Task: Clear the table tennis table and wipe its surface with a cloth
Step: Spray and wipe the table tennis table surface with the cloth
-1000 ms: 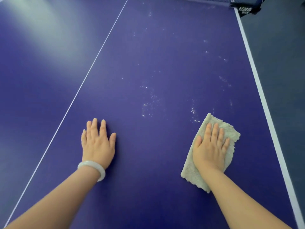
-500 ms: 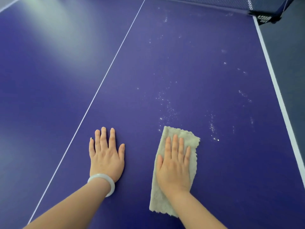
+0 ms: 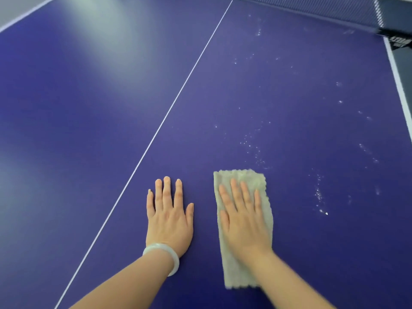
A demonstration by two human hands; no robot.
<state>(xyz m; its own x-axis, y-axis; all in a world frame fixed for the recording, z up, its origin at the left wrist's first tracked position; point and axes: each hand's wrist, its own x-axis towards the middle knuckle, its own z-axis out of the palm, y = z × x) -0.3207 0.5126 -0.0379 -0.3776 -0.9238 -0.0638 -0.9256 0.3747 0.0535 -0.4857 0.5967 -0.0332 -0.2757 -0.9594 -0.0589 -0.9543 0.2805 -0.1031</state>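
A folded cloth (image 3: 243, 273) lies on the blue table (image 3: 89, 108) under the right hand (image 3: 244, 221), fingers flat, gripping nothing. The left hand (image 3: 169, 219) rests open just beside it. Firm, overlapping strokes should clear the white specks (image 3: 320, 197) to the right.

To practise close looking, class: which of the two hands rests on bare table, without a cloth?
The left hand, wearing the white bangle, lies flat on the table tennis table; the right hand presses on the beige cloth.
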